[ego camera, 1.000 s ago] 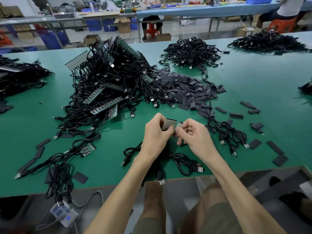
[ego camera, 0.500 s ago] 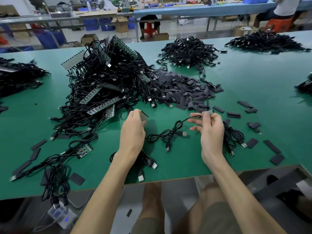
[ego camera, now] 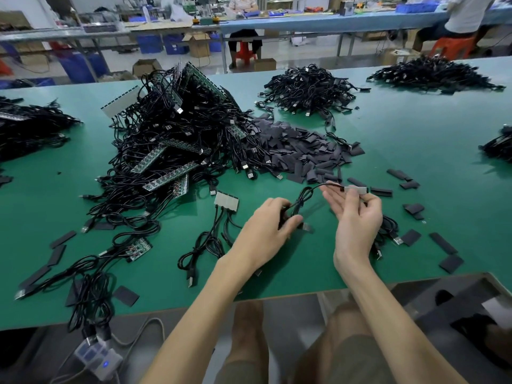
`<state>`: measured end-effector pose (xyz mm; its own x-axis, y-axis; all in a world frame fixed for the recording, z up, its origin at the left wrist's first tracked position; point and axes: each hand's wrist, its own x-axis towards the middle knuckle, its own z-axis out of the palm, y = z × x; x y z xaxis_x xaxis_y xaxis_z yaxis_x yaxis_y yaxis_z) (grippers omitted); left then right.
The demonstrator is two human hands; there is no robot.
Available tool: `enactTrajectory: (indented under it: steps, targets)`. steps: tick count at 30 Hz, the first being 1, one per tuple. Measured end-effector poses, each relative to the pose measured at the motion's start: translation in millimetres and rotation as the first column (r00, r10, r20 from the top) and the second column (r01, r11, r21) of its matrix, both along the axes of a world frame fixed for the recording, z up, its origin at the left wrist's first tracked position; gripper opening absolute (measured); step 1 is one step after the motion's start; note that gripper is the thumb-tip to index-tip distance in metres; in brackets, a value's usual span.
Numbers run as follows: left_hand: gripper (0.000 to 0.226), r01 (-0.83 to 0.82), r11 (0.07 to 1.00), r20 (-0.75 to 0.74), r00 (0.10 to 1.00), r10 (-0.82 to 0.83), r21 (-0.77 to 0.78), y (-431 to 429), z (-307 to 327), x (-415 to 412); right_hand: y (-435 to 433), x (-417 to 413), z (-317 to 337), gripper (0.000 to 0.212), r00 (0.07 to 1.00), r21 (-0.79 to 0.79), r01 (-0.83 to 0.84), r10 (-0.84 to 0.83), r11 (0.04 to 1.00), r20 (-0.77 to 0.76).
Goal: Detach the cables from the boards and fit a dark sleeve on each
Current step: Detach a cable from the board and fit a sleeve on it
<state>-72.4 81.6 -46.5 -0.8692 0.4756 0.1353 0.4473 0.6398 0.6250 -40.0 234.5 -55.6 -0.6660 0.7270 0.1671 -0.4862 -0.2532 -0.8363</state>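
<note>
Head view: right hand [ego camera: 357, 217] pinches a small grey board [ego camera: 357, 190] on a black cable [ego camera: 304, 194]; left hand [ego camera: 266, 228] curls its fingers round the loops over the green worktop [ego camera: 415, 139].

A green table [ego camera: 415, 151] fills the foreground. Behind it runs a long blue bench [ego camera: 332, 22], with red stools [ego camera: 245, 52], blue bins [ego camera: 151, 44] and cardboard boxes [ego camera: 198, 45] on a pale, glossy floor [ego camera: 310, 54].

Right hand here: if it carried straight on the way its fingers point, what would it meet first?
Likely the near edge of the dark sleeve pile, ahead and slightly left. The right hand, pinching the cable's grey end piece, seems raised off the table, so it might pass over.
</note>
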Motion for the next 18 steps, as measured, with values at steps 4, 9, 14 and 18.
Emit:
enactTrajectory:
  steps: [4,9,14,18]
  targets:
    - [0.034,-0.061,0.998,-0.060,0.996,0.061,0.016,-13,-3,-4,1,-1,1,0.009,0.998,-0.017,0.042,-0.043,0.999,-0.040]
    - [0.047,-0.163,0.986,-0.084,0.983,0.165,0.033,-27,-6,-6,0,0,3,0.009,0.998,-0.028,0.035,-0.036,0.999,-0.049]
    - [0.046,-0.194,0.971,-0.104,0.972,0.210,0.141,-24,-8,-4,-2,5,3,0.016,0.999,-0.003,-0.043,0.043,0.999,0.013]
    - [0.028,-0.157,0.954,-0.172,0.964,0.205,0.254,-20,-4,-3,-5,4,2,0.022,0.972,0.063,-0.212,0.203,0.975,0.117]
